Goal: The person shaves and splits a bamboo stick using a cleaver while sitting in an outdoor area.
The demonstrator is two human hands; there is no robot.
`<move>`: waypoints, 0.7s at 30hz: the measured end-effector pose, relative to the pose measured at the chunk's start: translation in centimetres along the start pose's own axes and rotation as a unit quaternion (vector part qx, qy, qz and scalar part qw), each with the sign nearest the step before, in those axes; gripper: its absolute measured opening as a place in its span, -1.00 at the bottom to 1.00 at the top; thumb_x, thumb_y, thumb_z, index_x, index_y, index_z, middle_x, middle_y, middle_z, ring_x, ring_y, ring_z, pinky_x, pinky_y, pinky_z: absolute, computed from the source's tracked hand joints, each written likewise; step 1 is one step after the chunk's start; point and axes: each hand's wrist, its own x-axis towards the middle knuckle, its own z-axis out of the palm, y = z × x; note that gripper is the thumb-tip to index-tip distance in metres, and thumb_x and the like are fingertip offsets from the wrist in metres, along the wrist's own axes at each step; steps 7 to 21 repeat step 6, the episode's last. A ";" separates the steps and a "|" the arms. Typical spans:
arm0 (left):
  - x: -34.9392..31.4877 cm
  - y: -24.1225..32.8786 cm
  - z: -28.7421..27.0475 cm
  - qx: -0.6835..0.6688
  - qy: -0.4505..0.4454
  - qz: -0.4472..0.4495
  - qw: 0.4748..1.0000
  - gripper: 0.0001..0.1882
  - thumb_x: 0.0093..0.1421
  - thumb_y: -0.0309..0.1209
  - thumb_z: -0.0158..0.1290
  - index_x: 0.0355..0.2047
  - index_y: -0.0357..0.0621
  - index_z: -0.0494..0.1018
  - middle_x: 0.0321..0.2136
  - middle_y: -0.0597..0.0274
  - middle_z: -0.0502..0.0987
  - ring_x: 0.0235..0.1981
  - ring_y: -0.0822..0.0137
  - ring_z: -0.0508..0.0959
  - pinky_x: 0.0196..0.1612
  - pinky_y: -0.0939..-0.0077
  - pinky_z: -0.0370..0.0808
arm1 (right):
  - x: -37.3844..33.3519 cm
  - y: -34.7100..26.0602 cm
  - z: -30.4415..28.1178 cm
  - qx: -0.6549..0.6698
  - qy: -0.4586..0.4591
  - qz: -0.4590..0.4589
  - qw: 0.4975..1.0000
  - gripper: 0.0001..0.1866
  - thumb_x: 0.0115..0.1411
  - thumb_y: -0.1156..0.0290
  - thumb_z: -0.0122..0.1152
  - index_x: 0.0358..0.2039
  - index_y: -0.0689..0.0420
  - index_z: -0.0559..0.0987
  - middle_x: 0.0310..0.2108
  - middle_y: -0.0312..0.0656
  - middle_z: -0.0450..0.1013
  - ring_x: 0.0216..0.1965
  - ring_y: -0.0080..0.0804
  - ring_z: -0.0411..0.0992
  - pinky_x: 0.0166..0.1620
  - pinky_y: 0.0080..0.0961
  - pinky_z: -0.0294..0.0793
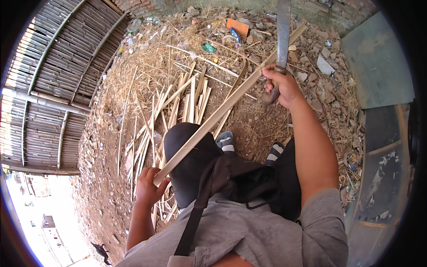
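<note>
The left hand (149, 187) clamped the near end of a long bamboo slat (222, 111), likely light, stiff and splintery, while the right hand (282, 86) gripped a heavy blade (283, 31) by its handle.

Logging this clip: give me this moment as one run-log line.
left hand: grips bamboo strip at near end | right hand: holds machete upright | ground: pile of split strips

two bare hands: left hand (149, 187), right hand (281, 86). one long pale split bamboo strip (222, 111) held. one grey-bladed machete (282, 40). two striped grey shoes (226, 141). one black shoulder bag (240, 178). many loose pale bamboo slats (191, 102), uncountable.
</note>
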 end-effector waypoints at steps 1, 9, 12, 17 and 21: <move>0.3 0.0 0.2 -0.014 -0.004 0.000 1.000 -0.51 0.06 -0.13 0.34 -0.13 -0.18 0.49 -0.26 0.03 0.52 -0.24 -0.06 0.58 -0.17 0.08 0.51 | -0.1 -0.3 0.2 -0.005 -0.007 -0.002 1.000 -0.79 0.16 0.36 0.38 -0.23 0.12 0.58 -0.33 -0.29 0.47 -0.58 -0.55 0.36 -0.44 -0.52 0.39; 1.9 3.1 1.9 -0.069 0.035 -0.009 0.997 -0.42 0.10 -0.10 0.33 0.01 -0.17 0.43 -0.16 -0.01 0.53 -0.13 -0.02 0.58 -0.08 0.11 0.51 | -0.9 -0.8 1.5 -0.050 -0.071 -0.012 0.996 -0.75 0.18 0.32 0.38 -0.16 0.12 0.61 -0.21 -0.25 0.53 -0.54 -0.52 0.39 -0.43 -0.52 0.43; 1.9 3.1 1.9 -0.069 0.035 -0.009 0.997 -0.42 0.10 -0.10 0.33 0.01 -0.17 0.43 -0.16 -0.01 0.53 -0.13 -0.02 0.58 -0.08 0.11 0.51 | -0.9 -0.8 1.5 -0.050 -0.071 -0.012 0.996 -0.75 0.18 0.32 0.38 -0.16 0.12 0.61 -0.21 -0.25 0.53 -0.54 -0.52 0.39 -0.43 -0.52 0.43; 1.9 3.1 1.9 -0.069 0.035 -0.009 0.997 -0.42 0.10 -0.10 0.33 0.01 -0.17 0.43 -0.16 -0.01 0.53 -0.13 -0.02 0.58 -0.08 0.11 0.51 | -0.9 -0.8 1.5 -0.050 -0.071 -0.012 0.996 -0.75 0.18 0.32 0.38 -0.16 0.12 0.61 -0.21 -0.25 0.53 -0.54 -0.52 0.39 -0.43 -0.52 0.43; 1.9 3.1 1.9 -0.069 0.035 -0.009 0.997 -0.42 0.10 -0.10 0.33 0.01 -0.17 0.43 -0.16 -0.01 0.53 -0.13 -0.02 0.58 -0.08 0.11 0.51 | -0.9 -0.8 1.5 -0.050 -0.071 -0.012 0.996 -0.75 0.18 0.32 0.38 -0.16 0.12 0.61 -0.21 -0.25 0.53 -0.54 -0.52 0.39 -0.43 -0.52 0.43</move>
